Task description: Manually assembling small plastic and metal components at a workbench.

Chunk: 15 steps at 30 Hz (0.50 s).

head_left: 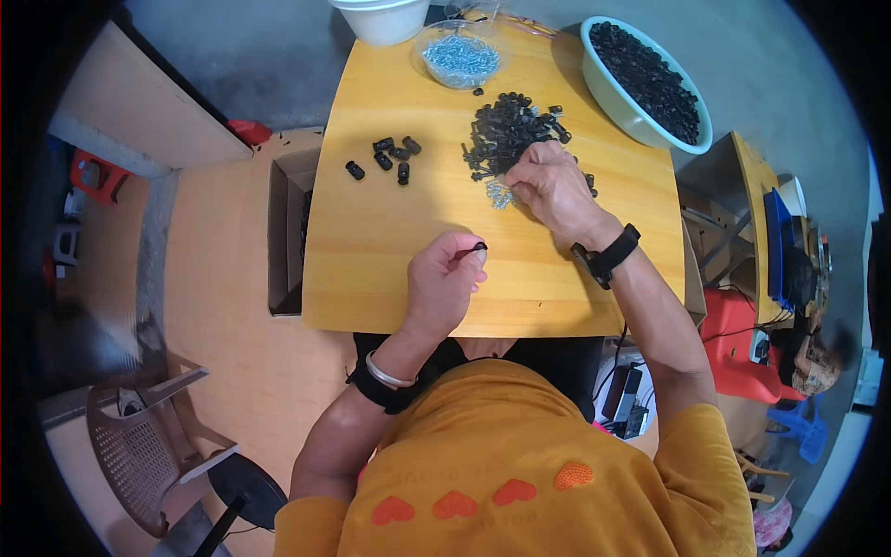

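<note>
My left hand (442, 286) is over the near middle of the wooden table, thumb and fingers closed on a small black plastic piece (480, 247) that pokes out past the fingertips. My right hand (561, 193) reaches farther out, its fingertips pinched together above a little patch of small silver metal parts (499, 194), which look like springs. Whatever is between those fingertips is too small to make out. Touching that patch lies a heap of black plastic pieces (506, 130). Off to the left, several black cord locks (383, 161) lie in a loose group.
A clear bowl of silvery-blue small parts (461, 61) stands at the table's far edge beside a white tub (382, 20). A pale green basin (640, 130) full of black pieces sits at the far right. An opened cardboard box (282, 241) is by the table's left side.
</note>
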{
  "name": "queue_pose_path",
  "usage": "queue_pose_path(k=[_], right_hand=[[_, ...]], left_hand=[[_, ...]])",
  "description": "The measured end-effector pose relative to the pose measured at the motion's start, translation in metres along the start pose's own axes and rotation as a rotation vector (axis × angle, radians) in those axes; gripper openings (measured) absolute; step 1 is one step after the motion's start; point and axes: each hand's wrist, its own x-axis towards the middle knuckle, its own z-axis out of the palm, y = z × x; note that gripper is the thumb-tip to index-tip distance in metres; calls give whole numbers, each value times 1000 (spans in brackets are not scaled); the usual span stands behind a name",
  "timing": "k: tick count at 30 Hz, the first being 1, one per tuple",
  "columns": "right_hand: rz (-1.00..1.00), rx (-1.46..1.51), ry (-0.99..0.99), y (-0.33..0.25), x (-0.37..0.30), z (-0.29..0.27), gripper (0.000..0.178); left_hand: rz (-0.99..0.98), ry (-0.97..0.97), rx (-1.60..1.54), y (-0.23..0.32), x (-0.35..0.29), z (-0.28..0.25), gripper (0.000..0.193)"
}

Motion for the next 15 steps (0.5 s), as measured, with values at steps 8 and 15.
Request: queue_pose_path(k=[8, 15], right_hand=[[15, -81, -36, 3, 5, 8, 8], [-8, -80, -24, -3, 4, 2, 11]], left_hand=[[-38, -2, -19, 6, 3, -1, 9], [-33, -8, -36, 4, 4, -2, 12]])
